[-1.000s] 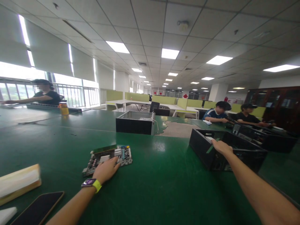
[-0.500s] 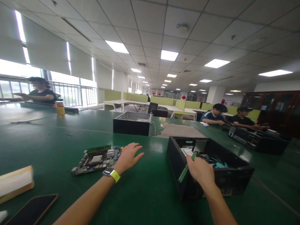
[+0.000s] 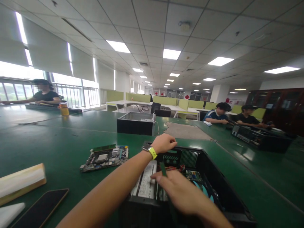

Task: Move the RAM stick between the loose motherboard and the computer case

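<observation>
A black open-topped computer case (image 3: pixel 215 171) lies in front of me, with a labelled silver power supply (image 3: pixel 147 182) and a pale blue fan (image 3: pixel 203 190) inside. My left hand (image 3: pixel 164 143), with a watch at its wrist, reaches across to the far left rim; its fingers curl down over that rim, their tips hidden. Over the inside of the case, my right hand (image 3: pixel 178 190) pinches a green memory stick (image 3: pixel 163 169), whose middle is covered by the hand. To the left, a motherboard (image 3: pixel 104 158) lies on the green tabletop.
A phone (image 3: pixel 42 207) and a cream-coloured block (image 3: pixel 22 183) lie at the near left. Another open case (image 3: pixel 135 126) stands farther back. Across the table, one person (image 3: pixel 45 93) sits at left; two others sit at right by a black case (image 3: pixel 258 136). A jar (image 3: pixel 64 109) stands far left.
My left hand has moved right, from beside the motherboard onto the case's far rim. The case now sits nearer and farther left, turned somewhat. My right hand, still with the memory stick, has shifted left.
</observation>
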